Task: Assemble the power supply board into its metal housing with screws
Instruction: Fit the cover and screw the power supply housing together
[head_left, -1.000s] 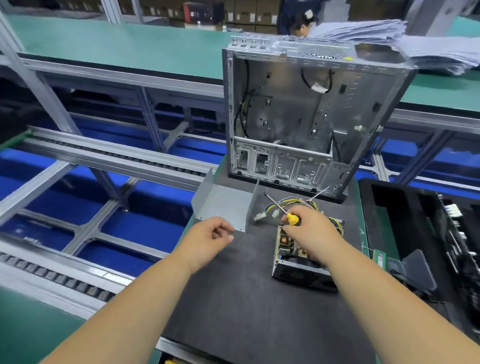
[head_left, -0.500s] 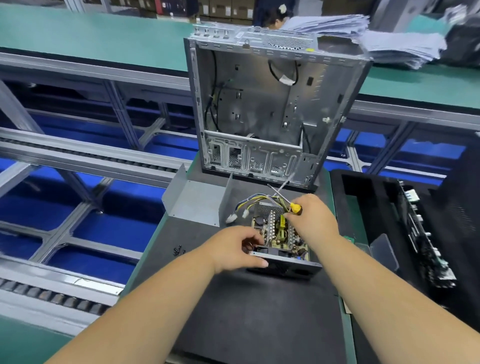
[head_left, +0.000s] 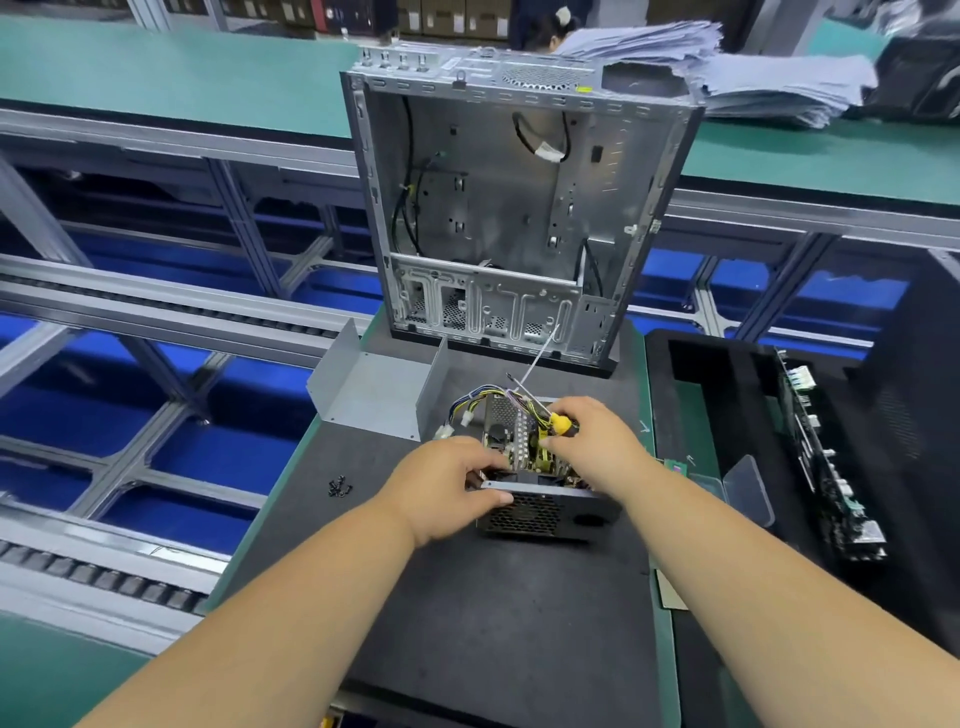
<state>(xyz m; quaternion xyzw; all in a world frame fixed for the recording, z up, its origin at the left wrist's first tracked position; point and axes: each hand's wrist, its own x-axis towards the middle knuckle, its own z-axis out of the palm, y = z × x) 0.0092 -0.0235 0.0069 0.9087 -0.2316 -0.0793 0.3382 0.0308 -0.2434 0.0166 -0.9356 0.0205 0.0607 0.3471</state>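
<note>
1. The open-topped grey sheet-metal power supply housing (head_left: 540, 512), with a perforated mesh front wall, is seen on the dark matte work mat (head_left: 498, 613), in front of the upright bare-steel computer case (head_left: 514, 208).
2. The green circuit board with packed components (head_left: 524, 441) is seated inside the housing; a bundle of yellow, black and blue wires with white plugs (head_left: 470, 405) spills over the housing's far-left corner.
3. The left hand (head_left: 441, 488) is curled on the housing's front-left rim, thumb on the mesh face, fingers over the top edge.
4. The right hand (head_left: 597, 441) is closed around a yellow-handled screwdriver (head_left: 561, 423), its thin steel shaft pointing away toward the case; the hand sits over the housing's right side.
5. Handling, judged: the housing is rigid and moderately heavy, with smooth, possibly sharp rims; it is best gripped on the outer walls. The board is fragile, so only its edges should be touched. The wires are limp and can snag.
6. A folded grey sheet-metal cover (head_left: 379, 387), U-shaped and matte, lies left of the housing and just behind it.
7. Small black screws (head_left: 338, 487) are scattered on the mat, left of the housing and apart from it; they are tiny and easily dropped.
8. A black foam tray holding further boards (head_left: 831, 467) is seen right of the housing.
</note>
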